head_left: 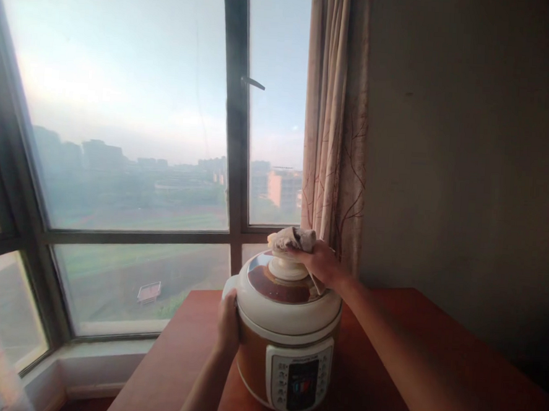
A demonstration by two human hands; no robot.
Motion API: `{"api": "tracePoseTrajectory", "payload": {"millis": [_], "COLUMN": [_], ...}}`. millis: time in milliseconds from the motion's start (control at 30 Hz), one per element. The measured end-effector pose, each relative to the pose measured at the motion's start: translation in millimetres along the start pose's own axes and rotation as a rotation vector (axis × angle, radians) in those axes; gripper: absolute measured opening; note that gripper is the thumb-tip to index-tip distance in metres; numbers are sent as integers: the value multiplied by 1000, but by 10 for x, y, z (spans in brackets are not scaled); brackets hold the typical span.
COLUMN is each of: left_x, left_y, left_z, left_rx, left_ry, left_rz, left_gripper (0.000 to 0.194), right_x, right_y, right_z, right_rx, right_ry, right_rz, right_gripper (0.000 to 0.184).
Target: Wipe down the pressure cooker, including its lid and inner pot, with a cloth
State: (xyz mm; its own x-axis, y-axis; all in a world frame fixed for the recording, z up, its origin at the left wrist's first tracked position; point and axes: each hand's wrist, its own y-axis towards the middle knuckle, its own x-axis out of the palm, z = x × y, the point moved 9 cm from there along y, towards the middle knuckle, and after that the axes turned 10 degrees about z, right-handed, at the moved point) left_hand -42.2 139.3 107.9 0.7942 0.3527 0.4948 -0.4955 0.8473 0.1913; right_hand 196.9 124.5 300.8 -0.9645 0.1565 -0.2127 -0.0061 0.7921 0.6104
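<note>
An electric pressure cooker (252, 359) with a white lid and brown body stands upright on the table, its control panel facing me. My right hand (324, 261) is closed around a crumpled pale cloth (291, 239), which lies over the knob on top of the lid (290, 321). On the cooker's left side, my left hand (229, 320) grips the white side handle (230, 283); its fingertips are partly hidden behind the handle. The lid sits on the body.
The cooker rests on a reddish-brown table (167, 360). Behind it are a large window with a dark frame (236, 104) and a window handle (254, 83). A patterned curtain (327, 109) hangs beside a dark wall (464, 149) on the right.
</note>
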Motion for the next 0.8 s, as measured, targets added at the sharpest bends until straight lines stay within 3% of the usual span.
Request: {"api": "tracePoseTrajectory", "payload": {"millis": [133,267,400,533,633,800], "left_x": [32,105,115,156,175,145], "left_y": [-41,-86,-107,-124,-113,-51], "left_z": [61,85,98,117,155,218], "left_rx": [1,-37,-53,-62,-40,22], "left_ry": [-28,-49,-43,-57,-32,53], "left_rz": [10,-21,2,-37,-80,-102], "left_gripper": [37,33,33,29,29,34], "right_x": [143,301,359,340,258,-13], "right_y": [-267,-340,-113,269,488,436], "right_z": [-252,-239,-159,20,174,316], "right_rx": [-402,-528,-366,-133,-36,69], "right_ry": [-427,-687,-723,-656,-574,-401], "right_rz": [-106,-170,-200,-205,-177,-96], "right_gripper": [34,55,63,36,31,37]}}
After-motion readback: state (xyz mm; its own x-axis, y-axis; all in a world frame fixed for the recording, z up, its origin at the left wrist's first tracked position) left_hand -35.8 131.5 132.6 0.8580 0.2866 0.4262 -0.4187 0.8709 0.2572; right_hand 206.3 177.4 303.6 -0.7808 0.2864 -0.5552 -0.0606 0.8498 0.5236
